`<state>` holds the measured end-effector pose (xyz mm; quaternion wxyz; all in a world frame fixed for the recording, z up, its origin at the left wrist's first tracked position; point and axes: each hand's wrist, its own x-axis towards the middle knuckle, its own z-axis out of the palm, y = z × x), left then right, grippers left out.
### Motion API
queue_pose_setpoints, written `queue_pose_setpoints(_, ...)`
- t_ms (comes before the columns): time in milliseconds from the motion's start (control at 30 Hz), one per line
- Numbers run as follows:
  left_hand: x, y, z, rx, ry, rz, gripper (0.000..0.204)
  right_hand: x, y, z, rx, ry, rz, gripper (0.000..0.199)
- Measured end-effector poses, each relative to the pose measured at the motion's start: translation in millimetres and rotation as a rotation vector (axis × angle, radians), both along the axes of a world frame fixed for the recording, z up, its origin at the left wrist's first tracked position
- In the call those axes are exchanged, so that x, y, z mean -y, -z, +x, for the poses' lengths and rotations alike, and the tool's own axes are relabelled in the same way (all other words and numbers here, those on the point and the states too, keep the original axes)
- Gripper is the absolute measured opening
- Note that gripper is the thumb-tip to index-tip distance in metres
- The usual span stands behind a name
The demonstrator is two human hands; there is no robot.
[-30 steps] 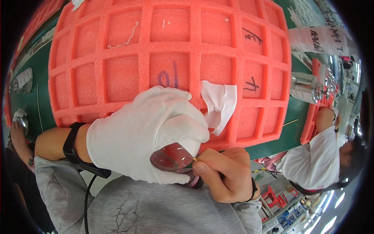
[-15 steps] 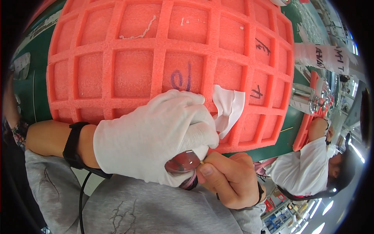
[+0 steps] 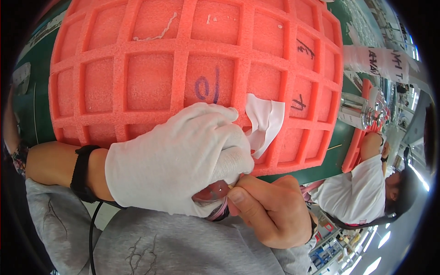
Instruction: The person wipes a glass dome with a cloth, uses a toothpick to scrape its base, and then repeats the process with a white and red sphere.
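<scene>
White cotton covers the left hand (image 3: 178,158), and inside its curve lies a rounded glossy piece (image 3: 211,190), which looks dark red. It sits below the bent gloved fingers, above the lower edge of the glove, and its right end is turned toward the bare right hand (image 3: 274,208). Whether the red is its own colour or comes from the surroundings, I cannot tell.

The gloved fingers are strongly bent and closed around the piece. On the right hand, the thumb and the forefinger are pressed together on a thin stick (image 3: 230,186), whose small yellowish tip is at the edge of the piece; if it touches exactly, is hard to see. Its other fingers are folded inward.

Most of the glossy piece is hidden by the glove, and the stick is nearly all covered by the fingertips. The left thumb is difficult to make out. Beyond the hands lies a red foam tray (image 3: 180,78) with square hollows, and on it a creased white cloth (image 3: 266,123), near the glove. At right, a co-worker (image 3: 350,197) is partly cut by the dark rim.
</scene>
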<state>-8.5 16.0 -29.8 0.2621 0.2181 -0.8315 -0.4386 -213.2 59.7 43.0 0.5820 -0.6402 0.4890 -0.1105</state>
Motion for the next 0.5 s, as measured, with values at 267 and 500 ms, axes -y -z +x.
queue_pose_setpoints(267,4.3,-6.4,-0.6,0.003,0.034,0.039,0.055,11.5,-9.0,4.5,-0.046,-0.029,-0.023,0.023)
queue_pose_setpoints(500,17.6,-12.6,4.8,0.175,0.117,0.182,0.069,18.0,-0.4,0.2,-0.018,-0.078,-0.048,0.019)
